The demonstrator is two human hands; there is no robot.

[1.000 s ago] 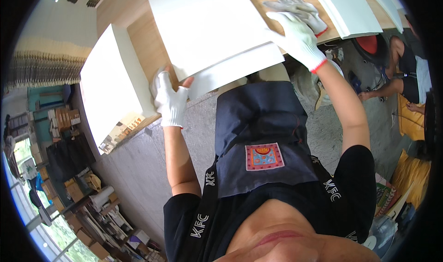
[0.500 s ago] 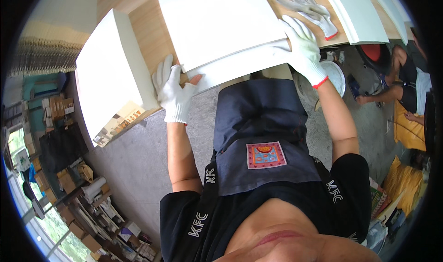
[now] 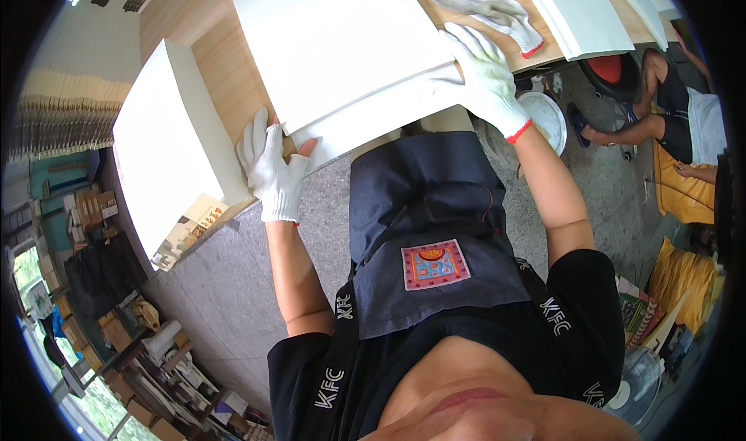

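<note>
A large white sheet (image 3: 342,45) lies on a wooden tabletop, and a strip of another white sheet or the pile beneath shows along its front edge (image 3: 373,108). My left hand (image 3: 272,169), in a white knitted glove with bare thumb and fingertip showing, rests at the sheet's near left corner. Its fingers are stretched out and its thumb is apart, at the paper's edge. My right hand (image 3: 483,76), in a white glove with a red cuff, lies along the sheet's right edge, fingers extended and thumb over the front strip.
A tall white stack (image 3: 163,146) stands left of my left hand, with a printed piece at its near corner. A spare glove (image 3: 497,12) lies beyond my right hand, beside more white stacks (image 3: 571,13). A person (image 3: 676,107) sits at the right. Below are a round bucket (image 3: 542,122) and shelves of boxes (image 3: 101,301).
The view has shifted slightly, so the table and both hands sit a little farther left in it. My hands keep about the same places on the sheet.
</note>
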